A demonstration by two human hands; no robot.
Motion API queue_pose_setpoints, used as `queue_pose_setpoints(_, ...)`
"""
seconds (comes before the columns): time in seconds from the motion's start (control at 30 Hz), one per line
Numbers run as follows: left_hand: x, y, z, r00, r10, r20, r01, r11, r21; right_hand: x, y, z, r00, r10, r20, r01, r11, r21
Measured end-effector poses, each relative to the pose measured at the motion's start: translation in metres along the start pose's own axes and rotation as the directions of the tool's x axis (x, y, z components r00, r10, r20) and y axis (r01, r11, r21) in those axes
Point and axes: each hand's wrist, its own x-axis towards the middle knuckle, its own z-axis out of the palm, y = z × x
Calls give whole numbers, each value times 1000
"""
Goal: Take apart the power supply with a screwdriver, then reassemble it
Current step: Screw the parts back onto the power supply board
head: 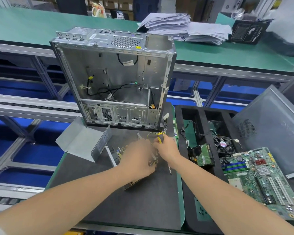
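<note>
In the head view, the power supply (pixel 124 154) lies opened on the bench (pixel 143 209), just in front of the gutted computer case (pixel 112 78). Its grey metal cover (pixel 81 141) sits beside it on the left.

The left hand (pixel 137 158) lies over the circuit board, its fingers (pixel 151 167) bent down on the right edge and seemingly gripping it. The right hand (pixel 166 147) is wrapped round the screwdriver (pixel 160 139), with the yellow-and-grey handle poking out above and the shaft below (tip towards the person, so not on any screw).

To do this step well, I judge it best to pin the board firmly, sweep the yellow wires (pixel 151 134) aside, then seat the tip squarely before turning.

The unit looks stripped: 1 bare board, loose wires, 1 shell apart.
</note>
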Motion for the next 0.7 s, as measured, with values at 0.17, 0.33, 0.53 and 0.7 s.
queue_pose_setpoints(0.17,21,-38,-20,982,175,-69,-176,984,-15,1,4,-6,991,111,72,-122,976,180)
queue_pose_setpoints(0.33,33,-62,-19,910,203,361,-93,949,-300,1,-3,-12,948,55,313,-136,960,243)
queue_pose_setpoints(0.53,26,-62,-22,925,232,301,-181,965,-190,5,-6,-21,836,-19,549,-21,998,66)
queue_pose_setpoints(0.7,44,-57,-42,853,222,472,-215,974,-69,9,0,-20,873,22,488,-12,1000,-22)
